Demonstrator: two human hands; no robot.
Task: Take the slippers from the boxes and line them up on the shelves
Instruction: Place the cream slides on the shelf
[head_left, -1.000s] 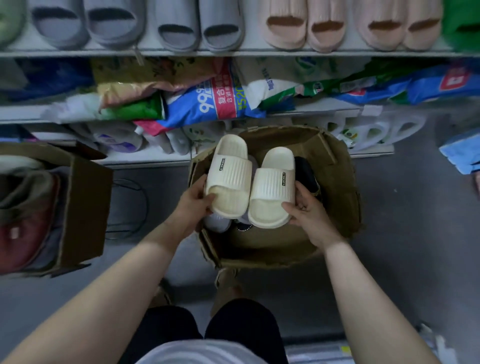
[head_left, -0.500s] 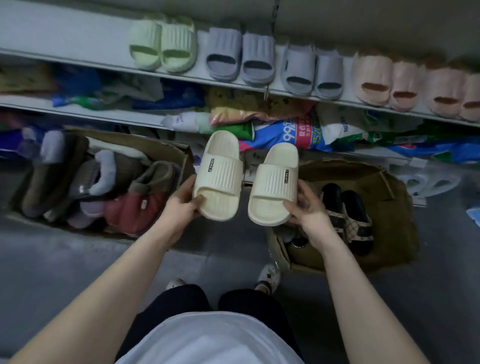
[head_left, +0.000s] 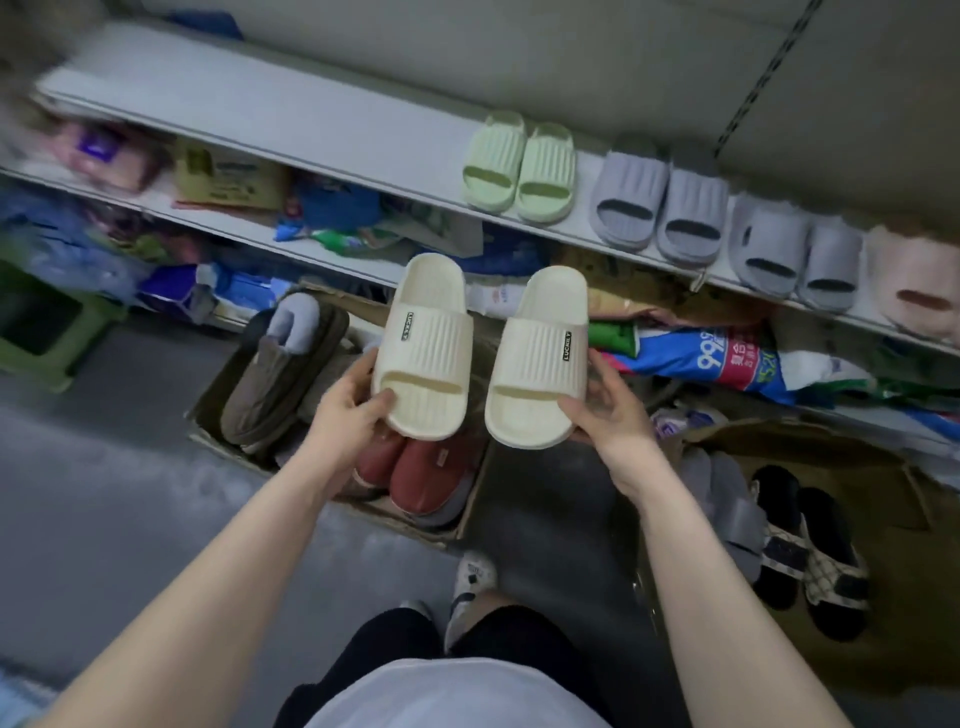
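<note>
Cream foam pair, one slipper per hand. The left hand (head_left: 348, 410) is wrapped round the toe end of the left slipper (head_left: 426, 343), and the right hand (head_left: 608, 410) has the toe end of the right slipper (head_left: 540, 358) between thumb and fingers. So both grips are closed on a slipper and nothing's loose. The two are up in the air, side by side but not touching, over the left box (head_left: 208, 405) and short of the top shelf (head_left: 311, 119).

Progress-wise I'd call it partway. That shelf already has a green pair (head_left: 519, 169), two grey pairs (head_left: 660, 208) and a pink slipper (head_left: 914, 280) lined up in a row. There's lots of bare board left of the green ones, which looks like where this pair is headed. Still to go are the brown slippers (head_left: 280, 374) and red slippers (head_left: 415, 467) in the left box. The right box (head_left: 909, 519) has black checked sandals (head_left: 810, 551) and something grey.

Hard to see:
- The pink one is cut off at the right edge, so no idea how far the row runs.
- The far left is all blur.
- Whatever sits under the top layer in either box is hidden.
- The lower shelf (head_left: 363, 267) is stuffed with bags (head_left: 727, 358), and I can't make out any free room there.
</note>
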